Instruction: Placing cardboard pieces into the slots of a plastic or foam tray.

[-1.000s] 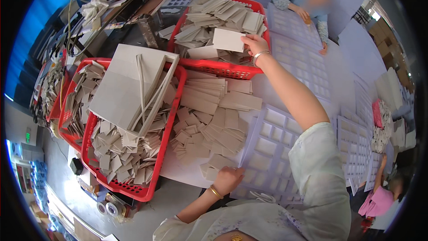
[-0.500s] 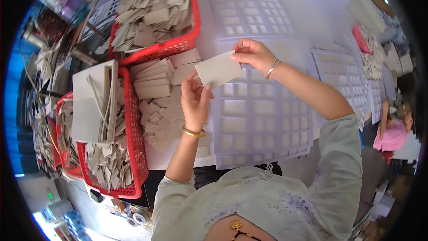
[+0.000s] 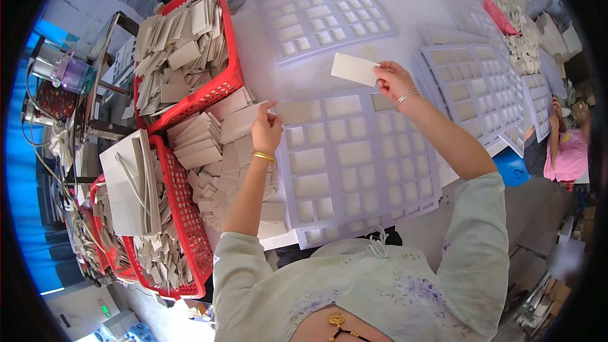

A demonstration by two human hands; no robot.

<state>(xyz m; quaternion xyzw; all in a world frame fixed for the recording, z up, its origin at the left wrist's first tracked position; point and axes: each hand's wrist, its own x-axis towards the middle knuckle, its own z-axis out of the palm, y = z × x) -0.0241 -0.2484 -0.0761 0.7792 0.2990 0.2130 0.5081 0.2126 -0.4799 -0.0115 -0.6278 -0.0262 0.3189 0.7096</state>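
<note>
My right hand (image 3: pixel 394 81) pinches one end of a pale rectangular card (image 3: pixel 354 69), held tilted above the far edge of a white panel. This panel (image 3: pixel 329 152) is divided into many rectangular windows and lies in front of me on top of another. My left hand (image 3: pixel 266 129) is at the panel's left edge, over the right end of a grey card (image 3: pixel 240 124) on a loose pile. Its index finger points out and the others are partly curled; nothing shows between them. Whether it touches the card is unclear. Beside that arm spread many loose grey cards (image 3: pixel 221 180).
Red perforated baskets, one at the far left (image 3: pixel 233 79) and one nearer (image 3: pixel 183 215), hold jumbled cards. Large boards (image 3: pixel 130 183) lie across the near basket. More windowed panels lie at the back (image 3: pixel 326 16) and right (image 3: pixel 472 88). At the far right is a person in pink (image 3: pixel 567 155).
The card was between both hands; now only my right hand holds it, farther away and to the right. My left hand has come off it, toward the pile. The view has shifted.
</note>
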